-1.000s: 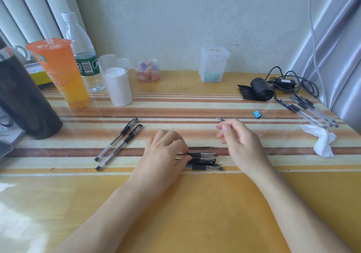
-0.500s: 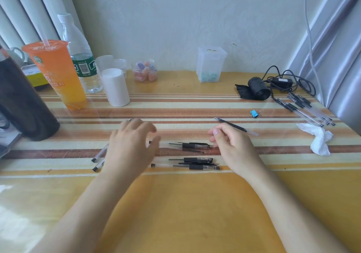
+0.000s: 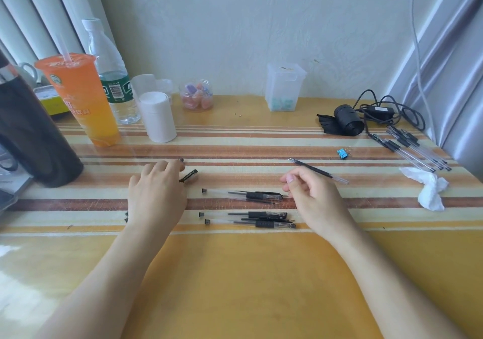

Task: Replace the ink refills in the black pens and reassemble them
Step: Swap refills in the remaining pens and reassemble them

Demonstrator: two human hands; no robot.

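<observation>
left of the pen pile (image 3: 261,214), two more pens (image 3: 188,176) are covered by the left hand (image 3: 156,195), fingers bent down onto them; a grip cannot be told. right of the pile, the right hand (image 3: 313,197) is loosely curled, with a refill (image 3: 320,172) seen just behind it; whether it is held cannot be told.

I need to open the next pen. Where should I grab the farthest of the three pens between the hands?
Probably pinch the pen at its black grip section, coming from above with fingers across it. It lies flat, running left to right, so its ends offer little, and the clear barrel looks slicker.
</observation>
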